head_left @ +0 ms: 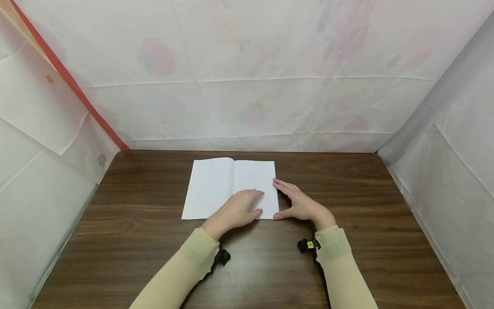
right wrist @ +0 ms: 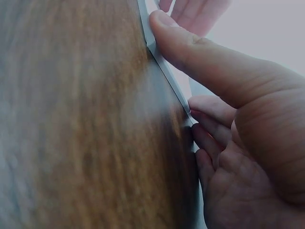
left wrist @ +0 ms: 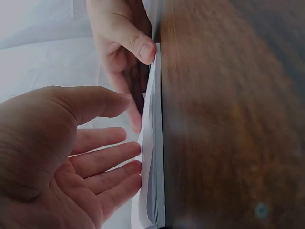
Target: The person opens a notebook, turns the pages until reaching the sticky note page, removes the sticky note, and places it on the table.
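An open lined notebook (head_left: 216, 189) lies flat on the dark wooden table (head_left: 347, 257). My left hand (head_left: 241, 210) rests palm down on its right page, fingers nearly straight; the left wrist view shows that hand (left wrist: 71, 157) spread beside the stack of pages (left wrist: 155, 157). My right hand (head_left: 299, 204) sits against the notebook's right edge. Its thumb is at the near corner and its fingertips touch the edge farther up. In the right wrist view, that hand (right wrist: 248, 119) has thumb and fingertips against the thin page edge (right wrist: 167, 71). Neither hand lifts a page.
White cloth with faint floral print walls in the table at the back (head_left: 251, 86) and on both sides. A red strip (head_left: 77, 90) runs down the left corner. Bare wood surrounds the notebook, with small black wrist cameras (head_left: 308, 245) near my cuffs.
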